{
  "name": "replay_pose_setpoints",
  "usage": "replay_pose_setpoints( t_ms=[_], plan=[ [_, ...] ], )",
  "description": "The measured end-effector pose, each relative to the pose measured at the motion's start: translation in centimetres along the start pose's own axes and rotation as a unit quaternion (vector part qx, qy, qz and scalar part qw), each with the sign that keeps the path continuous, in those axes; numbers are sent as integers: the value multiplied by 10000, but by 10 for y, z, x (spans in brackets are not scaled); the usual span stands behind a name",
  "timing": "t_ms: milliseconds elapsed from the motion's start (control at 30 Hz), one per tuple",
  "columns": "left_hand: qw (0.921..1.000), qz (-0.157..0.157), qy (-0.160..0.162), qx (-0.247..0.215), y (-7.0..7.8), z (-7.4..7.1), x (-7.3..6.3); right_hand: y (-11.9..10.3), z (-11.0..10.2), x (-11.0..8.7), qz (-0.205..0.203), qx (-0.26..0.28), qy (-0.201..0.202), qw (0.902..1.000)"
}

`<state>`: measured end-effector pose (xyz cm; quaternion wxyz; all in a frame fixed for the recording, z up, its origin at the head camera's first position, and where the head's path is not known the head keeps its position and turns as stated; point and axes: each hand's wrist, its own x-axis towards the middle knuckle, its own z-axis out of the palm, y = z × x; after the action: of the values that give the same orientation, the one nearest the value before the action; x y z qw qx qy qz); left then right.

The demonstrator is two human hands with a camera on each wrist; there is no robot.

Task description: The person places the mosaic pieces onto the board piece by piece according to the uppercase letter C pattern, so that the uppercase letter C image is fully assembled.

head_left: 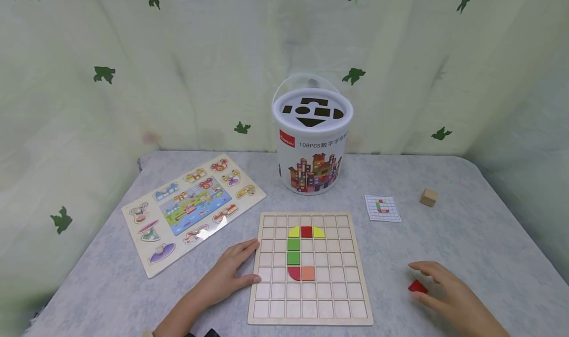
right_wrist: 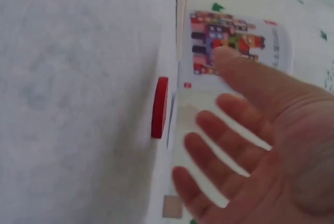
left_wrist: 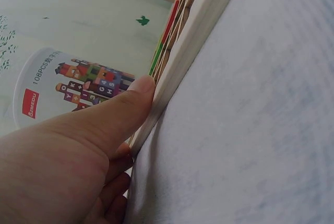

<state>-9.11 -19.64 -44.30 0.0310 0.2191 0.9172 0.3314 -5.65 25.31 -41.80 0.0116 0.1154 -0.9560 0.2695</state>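
Observation:
A wooden grid board lies flat at the centre front. On it, yellow quarter-rounds, a red square, two green squares, a red quarter-round and an orange square form a hooked shape. My left hand rests at the board's left edge, with thumb and fingertips against its side. To the right of the board, a loose red tile lies on the table. My right hand is spread beside this tile, thumb and fingers apart, with nothing held; the right wrist view shows a gap between the hand and the tile.
A pattern card with a similar coloured shape lies right of the board, near a small wooden cube. Behind the board stands a white bucket with a shape-hole lid. A picture peg puzzle lies at the left.

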Motion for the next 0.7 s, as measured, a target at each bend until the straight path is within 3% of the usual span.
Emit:
replay_pose_setpoints(
  t_ms=[133,233,700],
  plan=[
    [10000,4,21,10,-1,0,0,12,4,0,774,126,-518,9956],
    [10000,-35,4,-22,-2,1,0,19,6,0,980,102,-656,9930],
    [10000,53,49,59,-1,1,0,18,4,8,574,332,-805,9946]
  ],
)
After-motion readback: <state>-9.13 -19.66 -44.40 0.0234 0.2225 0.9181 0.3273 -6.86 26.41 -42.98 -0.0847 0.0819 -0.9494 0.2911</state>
